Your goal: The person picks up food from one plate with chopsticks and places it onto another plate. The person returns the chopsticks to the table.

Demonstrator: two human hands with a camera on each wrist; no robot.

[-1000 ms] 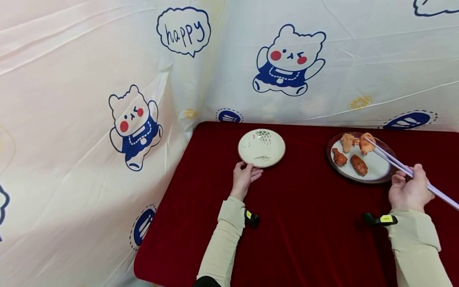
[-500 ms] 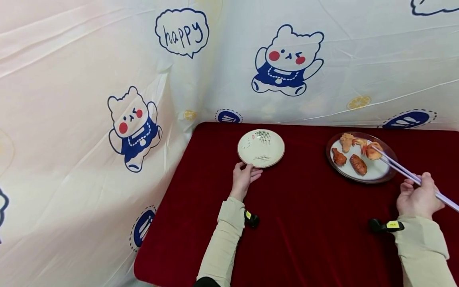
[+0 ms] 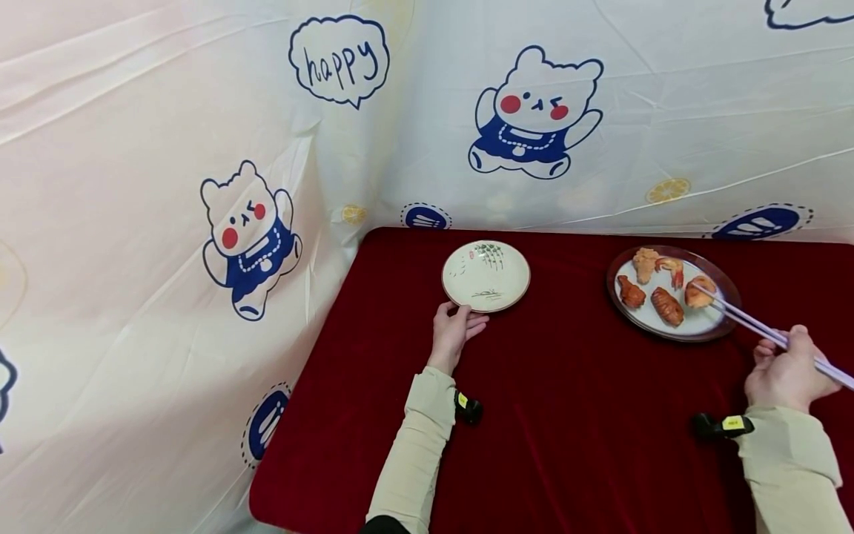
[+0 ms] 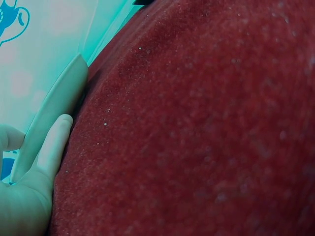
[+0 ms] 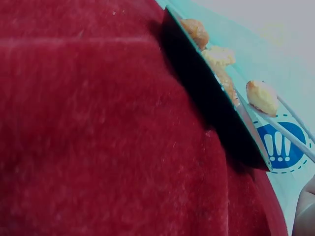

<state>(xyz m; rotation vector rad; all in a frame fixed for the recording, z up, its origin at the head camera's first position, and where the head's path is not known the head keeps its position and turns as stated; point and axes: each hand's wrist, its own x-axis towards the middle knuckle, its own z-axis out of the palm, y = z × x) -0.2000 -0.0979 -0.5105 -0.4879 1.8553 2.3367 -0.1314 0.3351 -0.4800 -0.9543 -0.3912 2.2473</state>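
My left hand (image 3: 451,337) holds the near rim of a small white plate (image 3: 485,276) with a green sketch on it. In the left wrist view, the plate (image 4: 64,93) lies between the thumb and a finger. My right hand (image 3: 787,371) grips pale purple chopsticks (image 3: 757,325). Their tips pinch a rounded golden-brown food piece (image 3: 699,291), which hangs just above the brown-rimmed plate (image 3: 717,326) in the right wrist view. On that plate lie a shrimp (image 3: 672,270), a chicken wing (image 3: 667,306), a drumstick (image 3: 631,292) and a pale fried piece (image 3: 645,265).
A dark red cloth (image 3: 574,415) covers the table under both plates. Behind and to the left hangs a white curtain (image 3: 414,133) with bear prints, close to the table's edges.
My right hand has moved right and toward me. The chopsticks carried the golden-brown piece from over the shrimp to the plate's right side, uncovering the shrimp. The left hand has stayed in place.
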